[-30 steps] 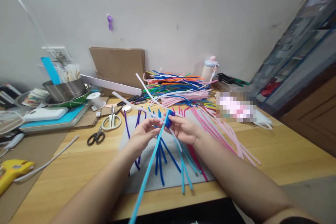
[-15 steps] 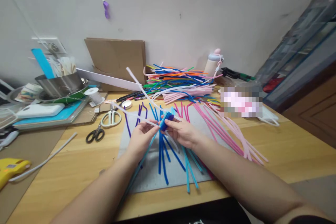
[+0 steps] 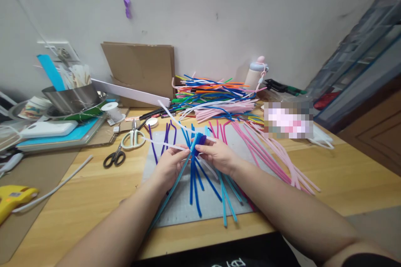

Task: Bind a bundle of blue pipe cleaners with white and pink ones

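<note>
Between my hands is a compact piece of wound pipe cleaners [image 3: 197, 142], light blue on one side and dark blue to purple on the other. My right hand [image 3: 219, 157] is closed around it, thumb on the dark side. My left hand [image 3: 169, 163] pinches at its left edge, where a white pipe cleaner [image 3: 160, 144] comes out past the fingertips. A second white strand [image 3: 173, 118] slants up and left from the piece. A long light blue pipe cleaner [image 3: 174, 187] runs down from the left fingertips. Exactly how the strands join is hidden by fingers.
A grey mat [image 3: 181, 212] underneath carries blue, purple and pink pipe cleaners. Behind it lies a multicoloured pile [image 3: 216, 96]. Two scissors, white-handled [image 3: 133, 139] and black-handled [image 3: 114, 159], lie left, with a yellow glue gun [image 3: 15, 198] farther out. A bottle [image 3: 255, 75] stands behind.
The wound piece has turned more upright, with its light blue side showing more. The upper white strand's tip has swung lower and to the right. Both hands stay nearly in place.
</note>
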`<control>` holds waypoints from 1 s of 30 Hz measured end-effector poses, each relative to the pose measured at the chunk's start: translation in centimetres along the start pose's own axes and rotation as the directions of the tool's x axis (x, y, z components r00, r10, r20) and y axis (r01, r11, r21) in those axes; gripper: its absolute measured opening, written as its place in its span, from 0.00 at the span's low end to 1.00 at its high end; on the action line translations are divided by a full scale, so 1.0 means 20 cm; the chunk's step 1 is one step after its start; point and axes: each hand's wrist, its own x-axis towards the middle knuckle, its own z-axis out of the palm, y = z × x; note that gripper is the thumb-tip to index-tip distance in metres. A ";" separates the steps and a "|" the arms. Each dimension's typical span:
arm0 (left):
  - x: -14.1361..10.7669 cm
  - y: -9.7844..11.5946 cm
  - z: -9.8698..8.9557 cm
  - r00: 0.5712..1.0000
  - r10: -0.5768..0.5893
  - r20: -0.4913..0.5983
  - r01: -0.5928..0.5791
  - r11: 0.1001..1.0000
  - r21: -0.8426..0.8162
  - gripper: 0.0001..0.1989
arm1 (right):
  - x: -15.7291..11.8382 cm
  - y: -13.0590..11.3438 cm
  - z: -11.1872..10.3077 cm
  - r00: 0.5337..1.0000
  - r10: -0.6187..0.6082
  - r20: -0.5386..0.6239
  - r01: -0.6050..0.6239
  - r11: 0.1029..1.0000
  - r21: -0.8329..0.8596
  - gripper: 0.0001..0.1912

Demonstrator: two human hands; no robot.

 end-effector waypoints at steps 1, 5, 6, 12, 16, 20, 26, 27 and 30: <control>0.00 0.00 0.00 1.000 -0.003 0.010 0.003 1.000 0.010 0.10 | 0.00 0.00 0.00 1.000 0.000 -0.003 0.000 1.000 -0.002 0.15; -0.01 -0.01 0.00 0.997 -0.038 0.074 0.031 0.995 0.095 0.08 | 0.00 0.01 0.01 1.000 -0.003 0.018 0.003 1.000 0.005 0.14; -0.01 -0.01 0.01 0.995 -0.041 0.090 0.030 0.993 0.112 0.07 | 0.00 0.01 0.01 0.999 -0.010 0.036 0.009 1.000 0.006 0.14; -0.01 0.01 0.01 0.996 0.016 0.090 -0.028 0.991 0.130 0.07 | -0.02 -0.03 0.02 0.987 0.040 0.153 0.004 0.961 -0.276 0.15; 0.00 0.01 0.00 0.999 0.019 0.047 -0.024 0.995 0.100 0.08 | -0.02 -0.03 0.01 0.989 0.020 0.143 0.061 0.841 -0.538 0.08; 0.01 0.01 -0.01 0.998 -0.055 0.013 0.054 0.998 0.041 0.09 | -0.01 -0.03 0.01 0.994 -0.012 0.105 0.073 0.799 -0.596 0.06; 0.00 0.00 -0.01 0.999 -0.007 0.040 0.000 0.985 0.173 0.11 | -0.01 -0.04 0.02 0.992 0.055 0.110 -0.009 0.926 -0.377 0.13; -0.01 0.00 -0.01 0.998 -0.012 0.055 0.001 0.983 0.183 0.11 | -0.01 -0.04 0.02 0.993 0.064 0.099 -0.028 0.943 -0.331 0.14; -0.02 0.00 0.01 0.997 -0.009 0.075 -0.002 0.991 0.136 0.11 | -0.01 -0.03 0.01 0.989 0.123 0.084 -0.105 0.975 -0.198 0.13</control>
